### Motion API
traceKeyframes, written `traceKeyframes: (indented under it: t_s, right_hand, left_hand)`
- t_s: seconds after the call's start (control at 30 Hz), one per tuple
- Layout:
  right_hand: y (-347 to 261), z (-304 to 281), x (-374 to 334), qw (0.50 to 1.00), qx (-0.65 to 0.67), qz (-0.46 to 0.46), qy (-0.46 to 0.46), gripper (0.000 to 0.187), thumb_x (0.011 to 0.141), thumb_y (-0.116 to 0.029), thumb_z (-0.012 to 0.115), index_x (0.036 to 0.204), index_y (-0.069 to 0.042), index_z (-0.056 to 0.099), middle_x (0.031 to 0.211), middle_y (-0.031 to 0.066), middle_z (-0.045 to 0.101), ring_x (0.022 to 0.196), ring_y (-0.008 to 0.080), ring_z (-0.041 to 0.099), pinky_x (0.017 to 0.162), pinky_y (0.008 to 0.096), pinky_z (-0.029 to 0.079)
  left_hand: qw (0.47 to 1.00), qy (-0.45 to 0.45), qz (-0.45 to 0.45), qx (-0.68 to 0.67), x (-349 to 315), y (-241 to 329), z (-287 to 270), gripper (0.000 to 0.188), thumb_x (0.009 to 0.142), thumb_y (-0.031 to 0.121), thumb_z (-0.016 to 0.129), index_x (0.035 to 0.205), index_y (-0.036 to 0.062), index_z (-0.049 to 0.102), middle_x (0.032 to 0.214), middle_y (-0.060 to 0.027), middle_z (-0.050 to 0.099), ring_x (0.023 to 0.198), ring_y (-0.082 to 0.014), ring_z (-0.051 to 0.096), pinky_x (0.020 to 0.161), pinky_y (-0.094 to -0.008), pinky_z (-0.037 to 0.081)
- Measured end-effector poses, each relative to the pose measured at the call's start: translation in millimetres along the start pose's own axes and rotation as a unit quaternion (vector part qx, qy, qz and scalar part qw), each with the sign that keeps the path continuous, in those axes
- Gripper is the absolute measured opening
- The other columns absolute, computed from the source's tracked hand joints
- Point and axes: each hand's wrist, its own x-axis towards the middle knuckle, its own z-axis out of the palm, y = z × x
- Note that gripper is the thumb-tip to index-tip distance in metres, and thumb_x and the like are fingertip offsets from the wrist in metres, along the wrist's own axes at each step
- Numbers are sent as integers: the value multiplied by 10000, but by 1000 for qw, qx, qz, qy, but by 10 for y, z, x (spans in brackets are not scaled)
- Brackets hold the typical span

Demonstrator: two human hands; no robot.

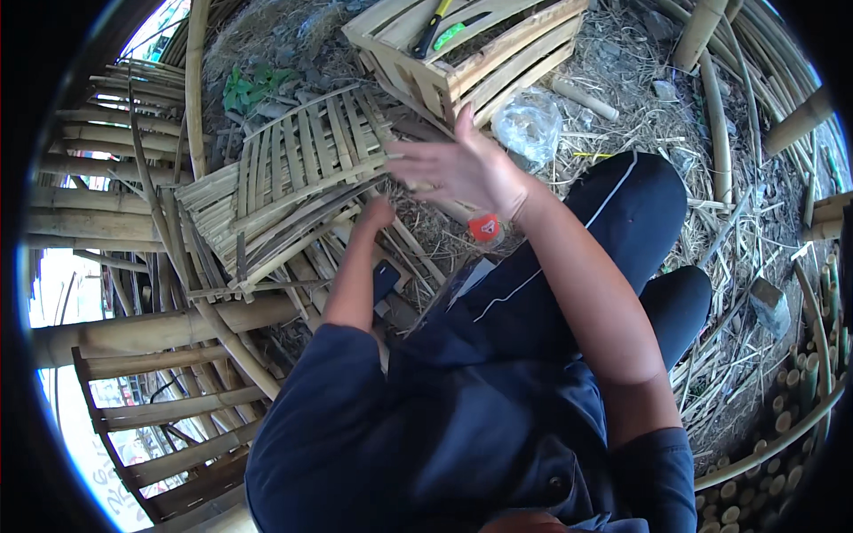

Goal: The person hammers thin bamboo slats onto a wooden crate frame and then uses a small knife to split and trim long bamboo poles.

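A slatted bamboo crate (298, 147), made of thin strips, lies tilted in front of me on the left. My left hand (378, 211) is closed at its near right edge, and the fingertips are partly hidden there. Just above and to the right, my right hand (462, 169) is raised with the thumb up and the fingers stretched out, slightly blurred. Nothing shows in it. Its fingertips overlap the crate's right edge in the picture, and I cannot tell if they touch. Below the right hand is a round red-topped object (484, 227).
A wooden slatted box (404, 75) stands ahead, bearing a tool with a black and yellow handle (426, 37) and a green-handled blade (450, 35). Beside it lies a clear plastic bag (528, 126). A dark flat object (385, 280) rests near my left forearm. Bamboo poles (782, 426) are stacked at right.
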Motion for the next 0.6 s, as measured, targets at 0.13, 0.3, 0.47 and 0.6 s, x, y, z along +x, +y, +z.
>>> traceKeyframes:
  t_s: [0.13,0.3,0.47,0.6]
  right_hand:
    - [-42,-585,-197,923,-201,83,317,1199,848,-901,-4,1536,-1,389,1479,299,474,1405,420,441,1168,540,349]
    - [3,-614,-56,904,-155,88,390,1148,893,-863,6,1484,12,457,1377,262,573,1281,373,568,1067,497,468]
    - [21,-600,9,885,-162,98,425,1110,919,-848,62,1479,27,453,1450,260,506,1248,367,595,1034,476,493]
    - [-5,-672,12,870,-160,108,454,1095,927,-842,78,1491,26,434,1482,257,473,1256,386,589,1049,484,488]
  left_hand:
    - [974,-195,-118,13,-348,1058,392,903,699,275,856,1467,31,449,1415,-225,565,1264,-371,593,1032,-436,519]
    - [938,-177,-296,20,-948,718,1057,1248,595,301,951,1571,60,210,1525,-169,414,1342,-365,519,1055,-455,512]
    - [947,-87,-308,-28,-1100,628,1333,1150,640,235,932,1554,82,251,1528,-141,409,1389,-341,468,1130,-457,446]
    - [948,-77,-305,-53,-1032,501,1457,1142,673,213,908,1579,107,220,1583,-119,332,1430,-339,422,1134,-473,441]
